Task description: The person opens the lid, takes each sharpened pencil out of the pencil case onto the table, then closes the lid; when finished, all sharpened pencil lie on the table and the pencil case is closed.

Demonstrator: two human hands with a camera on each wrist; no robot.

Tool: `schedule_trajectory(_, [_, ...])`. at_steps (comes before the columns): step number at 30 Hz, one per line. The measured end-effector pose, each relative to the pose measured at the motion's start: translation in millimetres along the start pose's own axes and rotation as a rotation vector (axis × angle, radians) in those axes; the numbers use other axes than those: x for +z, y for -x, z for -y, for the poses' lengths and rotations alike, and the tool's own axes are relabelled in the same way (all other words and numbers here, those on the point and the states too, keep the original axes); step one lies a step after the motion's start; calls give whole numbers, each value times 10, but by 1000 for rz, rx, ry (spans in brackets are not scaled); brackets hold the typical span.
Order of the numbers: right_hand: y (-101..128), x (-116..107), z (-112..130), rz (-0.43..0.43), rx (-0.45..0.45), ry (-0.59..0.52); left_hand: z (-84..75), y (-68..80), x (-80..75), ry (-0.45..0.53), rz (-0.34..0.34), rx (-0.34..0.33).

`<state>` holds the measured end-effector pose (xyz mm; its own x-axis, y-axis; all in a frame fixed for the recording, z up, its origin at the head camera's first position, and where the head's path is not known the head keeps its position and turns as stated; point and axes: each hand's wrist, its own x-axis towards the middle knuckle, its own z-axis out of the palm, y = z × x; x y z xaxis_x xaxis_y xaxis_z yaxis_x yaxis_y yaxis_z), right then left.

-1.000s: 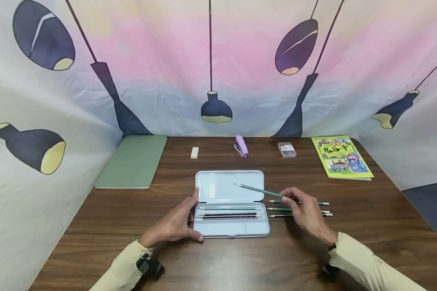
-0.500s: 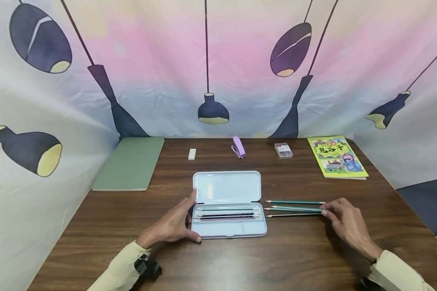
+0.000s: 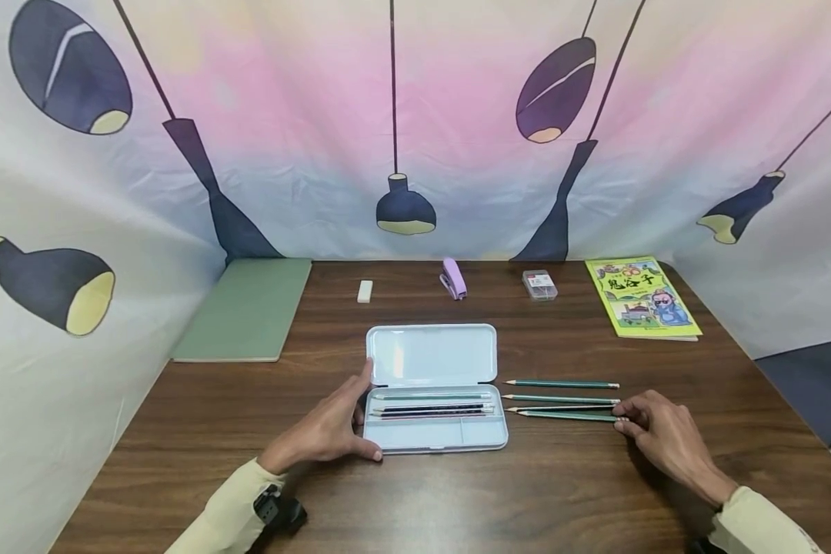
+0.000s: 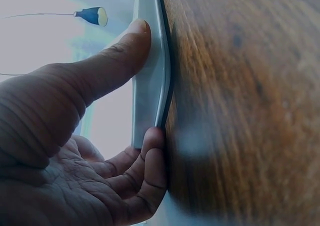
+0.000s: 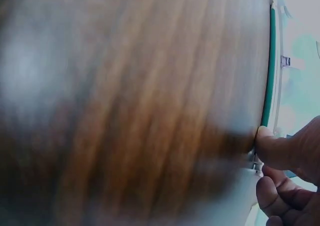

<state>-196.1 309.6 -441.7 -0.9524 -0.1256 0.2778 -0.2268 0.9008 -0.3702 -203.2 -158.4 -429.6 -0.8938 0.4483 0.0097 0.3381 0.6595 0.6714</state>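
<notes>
An open pale blue pencil case (image 3: 431, 355) lies mid-table, its tray holding three pencils (image 3: 432, 408). My left hand (image 3: 352, 419) grips the case's left end, thumb on the hinge side and fingers at the front corner; the left wrist view shows the thumb of that left hand (image 4: 100, 136) pressed on the case wall (image 4: 150, 71). To the right of the case, several green pencils lie side by side. My right hand (image 3: 626, 422) pinches the eraser end of the nearest green pencil (image 3: 568, 416), which rests on the table. In the right wrist view my right hand's (image 5: 280, 156) thumb meets that pencil (image 5: 270, 71).
A green notebook (image 3: 249, 308) lies at the back left. Along the back sit a white eraser (image 3: 365, 291), a purple stapler (image 3: 453, 278) and a small clear box (image 3: 539, 284). A yellow-green book (image 3: 640, 296) lies at the back right. A printed fabric backdrop surrounds the wooden table (image 3: 415, 500).
My right hand carried a green pencil from above the case to the right and laid it at the front of the pencil row. The left hand stayed on the case.
</notes>
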Motion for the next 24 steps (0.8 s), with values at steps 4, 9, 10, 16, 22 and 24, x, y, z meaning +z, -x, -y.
schedule_trajectory(4, [-3, -10, 50, 38, -6, -19, -12, 15, -5, 4, 4, -10])
schedule_trajectory(9, [-100, 51, 281, -10, -178, -89, -27, 26, -15, 1, 3, -7])
schedule_trajectory(10, [-131, 77, 353, -16, -236, -101, -30, 28, -16, 1, 5, -6])
schedule_trajectory(16, [-337, 262, 886, 34, -550, -127, -39, 30, -11, -4, 18, -11])
schedule_trajectory(22, [-463, 465, 1301, 118, -717, -42, -42, 19, -20, -5, 7, -5])
schedule_trajectory(24, [-468, 533, 1371, 133, -752, 3, -45, 23, -21, -6, 8, -6])
